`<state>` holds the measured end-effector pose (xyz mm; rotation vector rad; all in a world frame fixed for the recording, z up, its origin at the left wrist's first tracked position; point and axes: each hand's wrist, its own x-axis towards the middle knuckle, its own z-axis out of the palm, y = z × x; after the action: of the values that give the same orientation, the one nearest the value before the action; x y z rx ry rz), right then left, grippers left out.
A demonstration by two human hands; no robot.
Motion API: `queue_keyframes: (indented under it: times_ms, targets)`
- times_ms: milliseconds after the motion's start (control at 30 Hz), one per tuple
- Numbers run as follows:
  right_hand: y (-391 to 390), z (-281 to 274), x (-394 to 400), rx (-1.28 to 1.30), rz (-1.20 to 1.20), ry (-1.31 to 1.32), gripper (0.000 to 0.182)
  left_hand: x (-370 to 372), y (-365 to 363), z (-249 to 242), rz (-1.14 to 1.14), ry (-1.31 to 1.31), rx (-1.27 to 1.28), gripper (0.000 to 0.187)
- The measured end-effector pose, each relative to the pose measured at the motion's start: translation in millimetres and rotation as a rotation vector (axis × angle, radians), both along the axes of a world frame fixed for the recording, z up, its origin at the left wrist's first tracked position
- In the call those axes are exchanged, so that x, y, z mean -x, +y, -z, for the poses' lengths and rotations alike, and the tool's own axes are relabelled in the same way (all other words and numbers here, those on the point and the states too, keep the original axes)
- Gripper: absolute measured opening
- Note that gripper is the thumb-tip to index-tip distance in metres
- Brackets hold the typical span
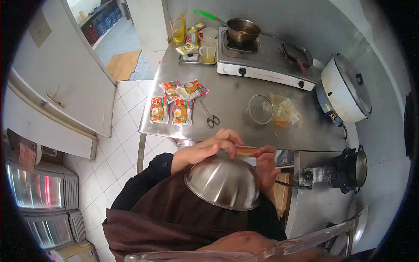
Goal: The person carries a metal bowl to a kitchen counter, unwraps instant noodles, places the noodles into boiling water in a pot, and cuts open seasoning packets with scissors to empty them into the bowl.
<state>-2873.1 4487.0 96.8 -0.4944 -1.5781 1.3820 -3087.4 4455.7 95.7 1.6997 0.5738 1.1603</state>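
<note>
A shiny metal bowl (223,182) is tilted close against my brown apron, just off the front edge of the table. My left hand (211,150) curls its fingers over the bowl's far side. At the bowl's right side, my right hand (267,168) grips with bent fingers, partly hidden behind the metal. Between both hands shows a thin orange-pink strip (247,151) whose kind I cannot make out. Beyond them on the steel table lie several instant noodle packets (181,111), scissors (212,121), a round strainer (261,109) and a torn plastic wrapper (287,112).
A gas stove (266,61) at the back carries a saucepan (243,31) with a green handle and a dark pan (297,53). Left of it, a tray (198,61) holds a jug (208,53) and cans. A large lidded cooker (347,89) stands at the right.
</note>
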Motion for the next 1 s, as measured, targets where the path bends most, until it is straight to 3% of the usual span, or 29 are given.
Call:
queue_keyframes:
  times_ms: [167,300,400,500,567,633,700,733,800,833,867,933,1000]
  targets:
    - [2.1,-9.7,18.6,0.174,-0.196,0.022,0.069,21.4,5.4,2.6,-0.01,-0.009,-0.057,0.069]
    - [-0.9,-1.8,36.3,0.339,-0.221,0.08,0.071,35.2,9.7,23.5,0.026,-0.246,0.078,0.069]
    - [6.1,0.5,44.1,0.29,-0.324,0.024,0.063,46.6,7.6,19.7,-0.051,-0.319,0.17,0.07]
    - [6.7,12.2,40.9,0.192,-0.286,-0.094,0.055,63.9,10.9,27.9,-0.033,-0.402,0.302,0.069]
    - [0.9,-3.9,50.4,0.176,-0.403,0.016,0.062,78.6,13.3,30.1,0.035,-0.461,0.415,0.067]
    - [-1.8,-16.5,59.6,0.192,-0.423,-0.037,0.071,78.3,22.8,52.8,0.036,-0.735,0.596,0.06]
    - [-1.1,-19.4,65.7,0.241,-0.291,-0.335,0.076,80.8,30.1,69.3,0.048,-0.924,0.803,0.057]
    - [5.5,4.2,65.3,0.094,-0.095,-0.508,0.064,83.9,38.1,73.5,0.109,-0.906,0.786,0.043]
    - [27.1,64.4,58.4,0.141,0.274,-0.614,0.053,91.8,47.5,104.6,-0.362,-0.254,0.515,0.032]
    - [35.7,76.7,62.4,0.338,0.347,-0.528,0.043,97.7,51.1,114.8,-0.578,0.076,0.348,0.027]
    - [41.5,88.0,65.6,0.533,0.414,-0.438,0.034,112.0,54.8,116.2,-0.58,0.003,0.393,0.021]
    - [55.0,127.1,54.0,0.677,0.45,-0.45,0.032,140.6,61.7,119.2,-0.587,-0.151,0.475,0.012]
    - [61.2,152.8,52.5,0.756,0.538,-0.355,0.036,181.4,40.0,54.6,-0.53,0.049,0.492,0.012]
